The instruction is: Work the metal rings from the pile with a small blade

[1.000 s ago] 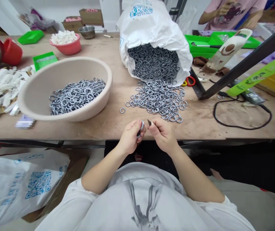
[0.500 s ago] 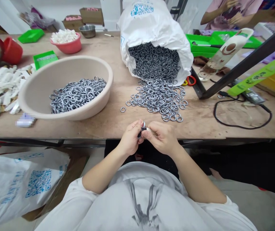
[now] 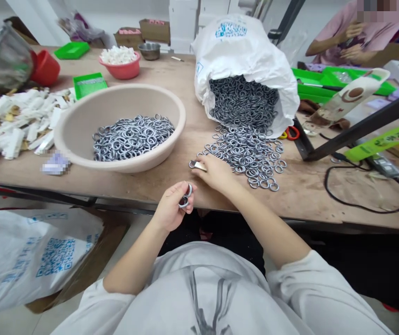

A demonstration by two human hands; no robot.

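Above the table's front edge, my left hand (image 3: pixel 174 204) is closed round grey metal rings (image 3: pixel 184 202); two of them show at the fingertips. My right hand (image 3: pixel 216 172) is over the tabletop, at the near left side of a loose pile of rings (image 3: pixel 244 151). Its fingers pinch a small flat tool (image 3: pixel 199 166) with a pale body, somewhat like a nail clipper. A single ring (image 3: pixel 192 164) shows at the tool's tip; whether the two touch I cannot tell. More rings fill the mouth of a white sack (image 3: pixel 246 51) lying behind the pile.
A large beige basin (image 3: pixel 64 139) of rings stands left. White pieces (image 3: pixel 14 121), a green tray (image 3: pixel 89 86) and a pink bowl (image 3: pixel 129 70) lie beyond it. On the right are a slanted dark metal bar (image 3: pixel 353 128), a black cable (image 3: pixel 360 207) and a person (image 3: pixel 346 37).
My hands have come apart. The right one moved forward to the ring pile with the small tool, the left drew back leftward with its rings. The view has shifted left.
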